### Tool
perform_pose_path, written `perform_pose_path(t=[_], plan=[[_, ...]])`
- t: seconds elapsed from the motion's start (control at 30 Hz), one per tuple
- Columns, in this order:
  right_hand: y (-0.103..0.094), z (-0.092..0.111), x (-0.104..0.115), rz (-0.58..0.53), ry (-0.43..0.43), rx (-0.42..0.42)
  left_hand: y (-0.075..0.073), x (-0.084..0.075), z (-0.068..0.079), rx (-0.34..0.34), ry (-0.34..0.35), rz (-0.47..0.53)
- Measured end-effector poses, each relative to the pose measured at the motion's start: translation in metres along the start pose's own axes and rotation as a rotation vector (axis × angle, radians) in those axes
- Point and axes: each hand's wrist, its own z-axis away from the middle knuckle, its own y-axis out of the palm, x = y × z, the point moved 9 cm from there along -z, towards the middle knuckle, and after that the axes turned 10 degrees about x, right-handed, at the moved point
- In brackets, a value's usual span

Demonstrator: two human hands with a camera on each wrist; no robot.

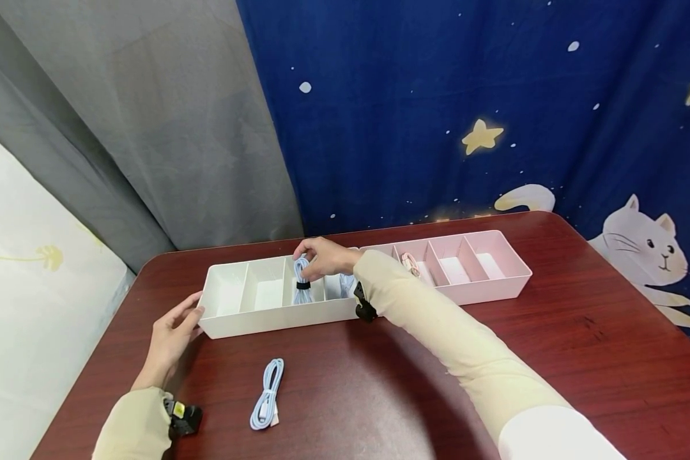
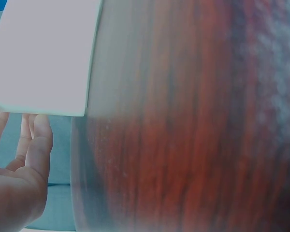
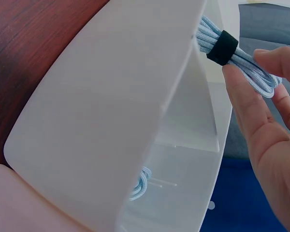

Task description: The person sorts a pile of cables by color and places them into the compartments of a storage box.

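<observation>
A coiled light-blue cable (image 1: 302, 281) with a black strap round its middle is pinched between the fingers and thumb of my right hand (image 1: 322, 257). Its lower part reaches into the third compartment from the left of the white divided box (image 1: 282, 315). The right wrist view shows the strapped cable (image 3: 246, 72) tilted over the box's wall, held by my right hand (image 3: 266, 125). At the box's left end, the fingertips of my left hand (image 1: 171, 335) touch the end wall. In the left wrist view, the left hand (image 2: 26, 164) has its fingers against that end.
Another light-blue cable (image 1: 268, 393), folded in a bundle, lies on the red-brown table (image 1: 333, 383) in front of the white box. More blue cable (image 1: 347, 285) sits in the white box's right-hand compartment. A pink divided box (image 1: 494, 289) adjoins it, holding a pink cable (image 1: 410, 264).
</observation>
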Motion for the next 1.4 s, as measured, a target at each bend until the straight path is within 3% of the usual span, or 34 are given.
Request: perform_pose_path(t=[0.47,0.73,1.4], plan=[[0.01,0.0,0.003,0.059,0.007,0.028,-0.001,0.003,-0.002,-0.005,0.004,0.012],[0.017,0.001,0.006,0.187,0.0,0.047,-0.001,0.004,-0.001,0.002,-0.004,0.019],[0.014,0.002,0.008,0.183,0.004,0.032,0.0,0.003,0.0,0.003,-0.005,0.035]])
